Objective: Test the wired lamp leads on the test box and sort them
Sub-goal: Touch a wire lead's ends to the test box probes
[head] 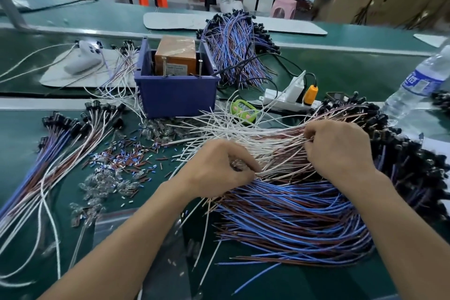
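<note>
the step looked like picking one to test: left hand pinched wire ends, right hand had fingers curled round strands, both in the leads heaped before the test box; next, one would need teasing free and touching to the box.

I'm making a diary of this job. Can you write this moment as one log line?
stage: picking leads | left grip: pinches leads | right grip: holds leads | test box: untouched
</note>
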A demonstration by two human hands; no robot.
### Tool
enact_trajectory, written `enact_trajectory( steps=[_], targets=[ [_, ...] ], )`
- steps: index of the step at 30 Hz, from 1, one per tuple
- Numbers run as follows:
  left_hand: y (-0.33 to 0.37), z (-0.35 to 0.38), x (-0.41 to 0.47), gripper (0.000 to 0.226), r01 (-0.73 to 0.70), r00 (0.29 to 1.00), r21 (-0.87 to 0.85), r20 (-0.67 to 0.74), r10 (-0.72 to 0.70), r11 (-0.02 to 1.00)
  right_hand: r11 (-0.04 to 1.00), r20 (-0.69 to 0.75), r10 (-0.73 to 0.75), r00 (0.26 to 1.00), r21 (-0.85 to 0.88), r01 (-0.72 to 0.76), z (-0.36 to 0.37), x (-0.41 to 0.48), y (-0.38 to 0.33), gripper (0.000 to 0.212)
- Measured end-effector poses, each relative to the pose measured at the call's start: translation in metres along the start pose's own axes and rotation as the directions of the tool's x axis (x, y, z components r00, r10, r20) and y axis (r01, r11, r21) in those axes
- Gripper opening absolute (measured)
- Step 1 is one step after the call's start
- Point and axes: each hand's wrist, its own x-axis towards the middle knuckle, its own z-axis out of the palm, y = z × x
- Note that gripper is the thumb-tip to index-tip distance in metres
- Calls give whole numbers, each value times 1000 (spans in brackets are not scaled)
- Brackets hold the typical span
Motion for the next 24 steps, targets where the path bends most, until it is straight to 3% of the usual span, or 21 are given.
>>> enact_trajectory(
  steps=[4, 9, 11, 14, 17, 20, 22, 24],
  targets=[
    [10, -18, -3, 15, 5, 984, -119, -176, -26, 993, 969, -80, -46, 996, 237, 64, -12, -24, -40, 11],
    [4, -75, -17, 17, 110, 925, -154, -346, -158, 982, 822, 10, -233, 972, 536, 191, -14, -47, -134, 10],
    [-9, -100, -37, 20, 195, 885, -95, -412, -217, 976, 748, 46, -294, 955, 632, 200, -18, -49, -174, 13],
    [-38, -134, -75, 16, 454, 728, 47, -596, -340, 890, 674, 95, -404, 910, 703, 226, -23, -45, -230, 17],
    [-67, -162, -112, 11, 731, 477, 69, -762, -437, 678, 658, 172, -478, 861, 720, 221, -23, -39, -269, 19],
    [-90, -175, -137, 12, 820, 292, -8, -854, -430, 572, 657, 241, -513, 824, 728, 196, -18, -33, -294, 19],
    [-100, -175, -143, 15, 836, 245, -56, -851, -463, 545, 665, 262, -516, 815, 723, 188, -14, -30, -306, 19],
    [-106, -169, -142, 17, 838, 261, -62, -827, -498, 542, 665, 278, -511, 813, 728, 168, -10, -29, -316, 19]
  ],
)
